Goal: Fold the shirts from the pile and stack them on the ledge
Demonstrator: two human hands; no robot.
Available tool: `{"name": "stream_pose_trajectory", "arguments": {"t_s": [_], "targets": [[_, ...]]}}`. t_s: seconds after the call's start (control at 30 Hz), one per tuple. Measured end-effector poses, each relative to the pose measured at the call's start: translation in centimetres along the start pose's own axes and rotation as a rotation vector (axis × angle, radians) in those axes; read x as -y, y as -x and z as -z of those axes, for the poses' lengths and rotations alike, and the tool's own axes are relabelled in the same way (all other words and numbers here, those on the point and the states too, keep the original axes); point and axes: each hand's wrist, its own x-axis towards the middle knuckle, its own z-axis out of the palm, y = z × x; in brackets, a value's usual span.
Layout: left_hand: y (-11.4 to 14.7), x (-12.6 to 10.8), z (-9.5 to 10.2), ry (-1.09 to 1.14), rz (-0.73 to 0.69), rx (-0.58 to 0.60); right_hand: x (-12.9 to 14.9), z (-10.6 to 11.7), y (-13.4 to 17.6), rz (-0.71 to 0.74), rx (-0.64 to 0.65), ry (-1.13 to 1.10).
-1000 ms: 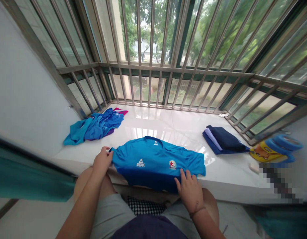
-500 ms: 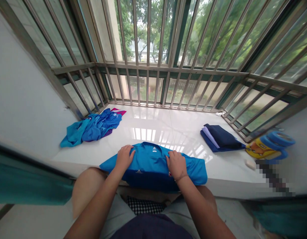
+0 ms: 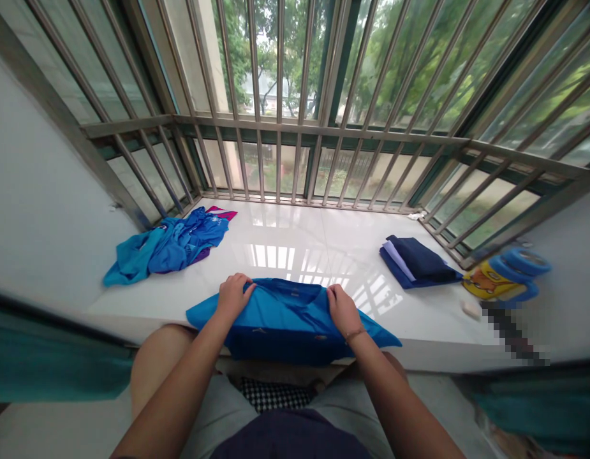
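A blue T-shirt lies over the front edge of the white sill, its collar toward the window and its lower part hanging down by my knees. My left hand grips the cloth at the shoulder left of the collar, fingers closed. At the opposite shoulder, my right hand pinches the fabric beside the collar. Both sleeves spread out to the sides. The shirt's hem is out of sight below the edge.
A crumpled heap of blue clothes lies on the sill at left. Folded dark clothes sit at right, beside a yellow and blue jug and a small pale block. Metal bars close off the window.
My right hand has shifted from lying on the shirt's front to pinching its shoulder. The collar is now stretched wider and flatter, and the right sleeve has narrowed to a point.
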Motion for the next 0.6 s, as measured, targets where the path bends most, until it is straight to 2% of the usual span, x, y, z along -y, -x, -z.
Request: {"name": "stream_pose_trajectory", "arguments": {"t_s": [0.13, 0.27, 0.43, 0.6], "targets": [[-0.2, -0.2, 0.2, -0.004, -0.014, 0.020, 0.0, 0.1, -0.6, -0.093, 0.016, 0.053], [-0.5, -0.4, 0.4, 0.016, -0.016, 0.045, 0.2, -0.1, -1.5, -0.112, 0.040, 0.103], [-0.9, -0.3, 0.6, 0.095, -0.062, 0.039, 0.2, 0.8, -2.0, -0.048, 0.099, 0.091], [-1.1, -0.3, 2.0, 0.311, -0.112, -0.071, -0.7, 2.7, -1.4, 0.031, 0.257, 0.071]]}}
